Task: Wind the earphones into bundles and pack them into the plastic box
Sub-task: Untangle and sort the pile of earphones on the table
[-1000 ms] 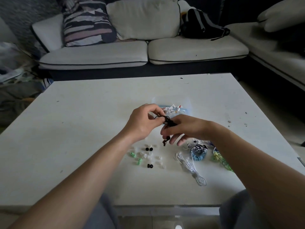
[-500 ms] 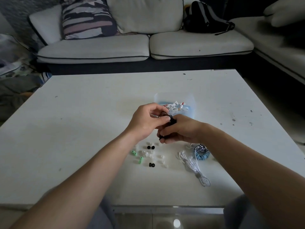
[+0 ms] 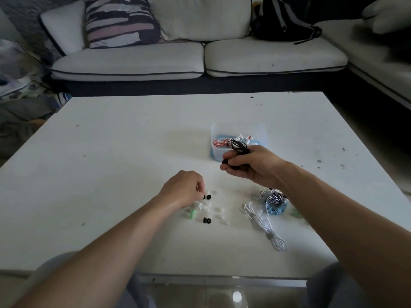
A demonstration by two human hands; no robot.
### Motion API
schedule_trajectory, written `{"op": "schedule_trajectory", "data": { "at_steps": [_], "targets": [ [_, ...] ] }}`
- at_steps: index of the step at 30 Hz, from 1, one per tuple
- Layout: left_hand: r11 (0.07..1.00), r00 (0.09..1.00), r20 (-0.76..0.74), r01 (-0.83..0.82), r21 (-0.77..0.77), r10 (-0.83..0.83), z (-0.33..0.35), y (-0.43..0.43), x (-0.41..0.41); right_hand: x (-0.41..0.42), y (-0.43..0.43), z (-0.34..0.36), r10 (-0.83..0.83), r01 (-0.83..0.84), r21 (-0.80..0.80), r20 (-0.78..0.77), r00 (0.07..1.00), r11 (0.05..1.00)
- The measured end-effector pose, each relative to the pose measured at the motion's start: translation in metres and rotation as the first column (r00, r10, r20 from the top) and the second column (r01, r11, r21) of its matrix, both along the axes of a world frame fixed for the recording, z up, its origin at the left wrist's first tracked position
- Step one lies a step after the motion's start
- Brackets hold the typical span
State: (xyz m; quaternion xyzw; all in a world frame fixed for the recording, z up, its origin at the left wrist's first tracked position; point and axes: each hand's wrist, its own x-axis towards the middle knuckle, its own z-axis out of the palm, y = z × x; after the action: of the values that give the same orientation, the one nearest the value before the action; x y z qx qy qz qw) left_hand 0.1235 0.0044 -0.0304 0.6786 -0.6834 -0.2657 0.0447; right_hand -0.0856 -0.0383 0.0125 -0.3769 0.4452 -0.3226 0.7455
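Leaving the bundle, the left hand [image 3: 184, 190] has dropped to frame centre, pinching a small black ear tip [image 3: 205, 197]; the right hand [image 3: 251, 167] grips the coiled black earphones [image 3: 239, 146] against the clear plastic box [image 3: 260, 132].

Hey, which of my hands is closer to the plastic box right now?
Right. The right hand, gripping the black earphones, is just in front of the plastic box; the left hand is farther back, at the loose ear tips on the table.

We are in a home living room: a white corner sofa [image 3: 200, 61] with cushions [image 3: 121, 21] faces our low white tabletop [image 3: 133, 152].
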Motion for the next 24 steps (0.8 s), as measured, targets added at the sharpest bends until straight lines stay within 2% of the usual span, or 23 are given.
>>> {"op": "schedule_trajectory", "data": {
  "at_steps": [9, 24],
  "targets": [
    [0.999, 0.997, 0.069, -0.036, -0.023, 0.038, -0.005, 0.003, -0.006, 0.005, 0.001, 0.002, 0.022, -0.022, -0.019, 0.023, 0.999, 1.000],
    [0.997, 0.996, -0.032, -0.081, -0.013, 0.081, 0.014, 0.005, -0.008, 0.000, 0.007, 0.011, -0.004, 0.005, -0.054, 0.016, 1.000, 0.999]
  ]
}}
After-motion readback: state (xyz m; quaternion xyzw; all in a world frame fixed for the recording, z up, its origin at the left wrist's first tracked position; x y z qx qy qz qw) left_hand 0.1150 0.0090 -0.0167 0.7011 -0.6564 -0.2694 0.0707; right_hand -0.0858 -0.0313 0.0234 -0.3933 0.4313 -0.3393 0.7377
